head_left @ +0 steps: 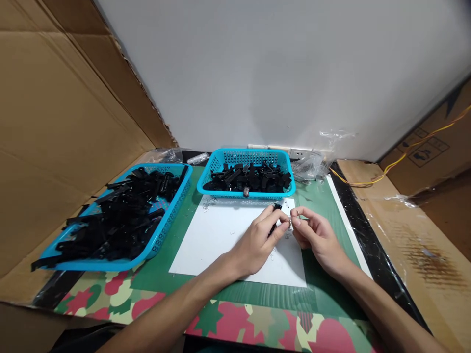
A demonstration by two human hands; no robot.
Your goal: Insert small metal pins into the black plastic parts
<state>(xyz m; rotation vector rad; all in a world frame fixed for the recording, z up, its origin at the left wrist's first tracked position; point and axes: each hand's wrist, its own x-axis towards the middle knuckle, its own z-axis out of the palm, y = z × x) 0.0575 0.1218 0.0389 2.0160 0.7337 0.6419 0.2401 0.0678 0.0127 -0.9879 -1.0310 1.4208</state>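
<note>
Left to right. One large blue tray (167,228) sat at the left of the bench, heaped with black parts (117,215), too many and too tangled to count. To its right stood one smaller blue basket (245,157), also holding a pile of black parts (250,179). Two containers in all. One white sheet (217,240) lay on the green mat (324,289) in front of the basket.

Left hand (257,240): fingers curled in, thumb and forefinger pinched on one black piece (275,215), which stood just above the sheet's far right area. Only the top and a sliver of the piece showed between the fingers.

Right hand (316,235): fingers likewise curled, thumb and forefinger closed on one small silvery part (290,224), possibly a metal spring or clip; it was too small to tell. The silvery part was just beside the black piece, the fingertips of both hands nearly touching over the sheet.

Small specks lay scattered on the sheet near the hands. Clear plastic bags (309,166) sat right of the basket, against the wall. One yellow wire (397,162) ran across the cardboard (423,245) at far right.
</note>
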